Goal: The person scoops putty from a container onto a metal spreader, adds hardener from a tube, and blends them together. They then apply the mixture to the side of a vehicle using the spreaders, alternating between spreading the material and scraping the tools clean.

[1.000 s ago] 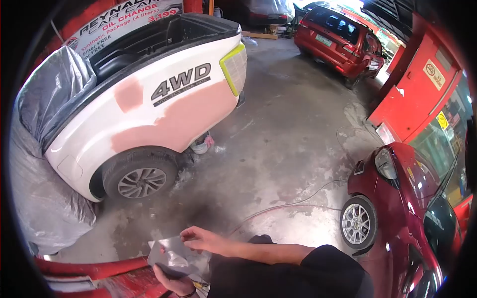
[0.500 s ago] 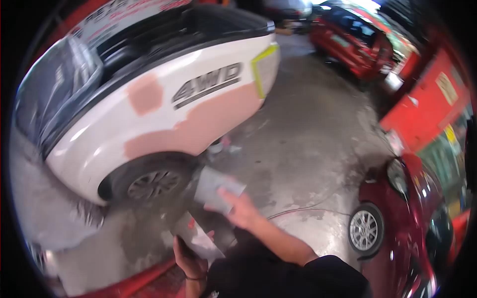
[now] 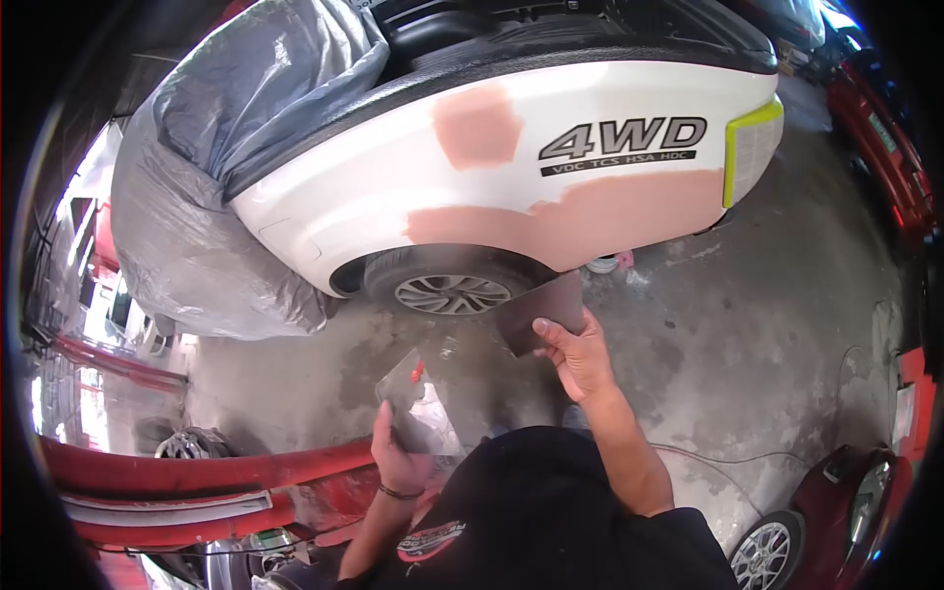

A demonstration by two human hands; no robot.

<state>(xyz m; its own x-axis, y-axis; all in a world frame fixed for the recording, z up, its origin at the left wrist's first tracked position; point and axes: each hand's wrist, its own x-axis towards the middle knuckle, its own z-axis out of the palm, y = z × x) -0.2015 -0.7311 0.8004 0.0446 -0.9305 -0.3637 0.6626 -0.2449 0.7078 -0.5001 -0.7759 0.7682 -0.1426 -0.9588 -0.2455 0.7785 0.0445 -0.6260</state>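
My right hand (image 3: 580, 359) grips a thin, dark rectangular sheet (image 3: 539, 317) by its lower right side, with the thumb across its near face. The sheet overlaps the pickup's rear wheel (image 3: 452, 293) in this view. In my left hand (image 3: 398, 452) is a flat grey plate (image 3: 405, 393), held tilted, with a small red dab near its upper part and a pale patch below. Beyond both hands stands the white pickup's side panel (image 3: 610, 108), with dull pink patches above the wheel arch and a 4WD decal.
A grey plastic cover (image 3: 216, 226) drapes the pickup's front part. Yellow-green tape (image 3: 730, 162) edges its tail light. Along the lower left lies a red bumper-like part (image 3: 216, 472). A dark red car (image 3: 836, 501) stands at the lower right, and a hose (image 3: 733, 459) crosses the floor.
The view has swung left, so the pickup now sits further right and more level. The right-hand sheet has turned from showing pale grey to dark. Both hands keep their hold.
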